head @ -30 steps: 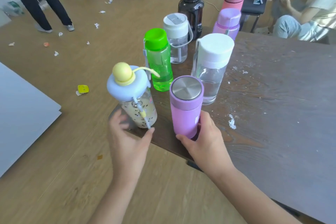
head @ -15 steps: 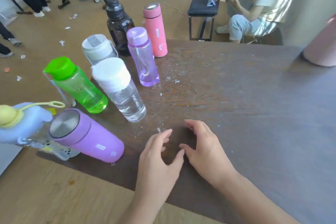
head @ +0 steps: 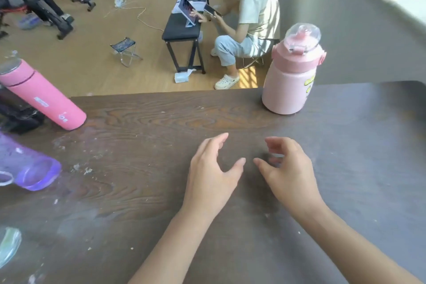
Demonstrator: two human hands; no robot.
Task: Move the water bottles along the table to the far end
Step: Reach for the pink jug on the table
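My left hand (head: 213, 172) and my right hand (head: 288, 168) hover side by side over the middle of the dark wooden table (head: 230, 226), both empty with fingers spread. A large pale pink bottle (head: 291, 76) with a clear dome lid stands at the table's far edge, to the right of my hands. At the left edge stand a slim pink bottle (head: 43, 97), a dark bottle (head: 18, 115) behind it, and a clear purple bottle (head: 27, 166). The bottom of another clear bottle (head: 8, 244) shows at the lower left.
White crumbs speckle the table's left part. Beyond the far edge a person (head: 251, 18) sits on a stool by a black bench (head: 182, 32) with a tablet. A small folding stool (head: 125, 49), cables and stands are on the wooden floor.
My view has swung right along the table. Both hands let go of the blue-lidded and purple bottles and moved right, empty. The pale pink bottle came fully into view; most other bottles left it.
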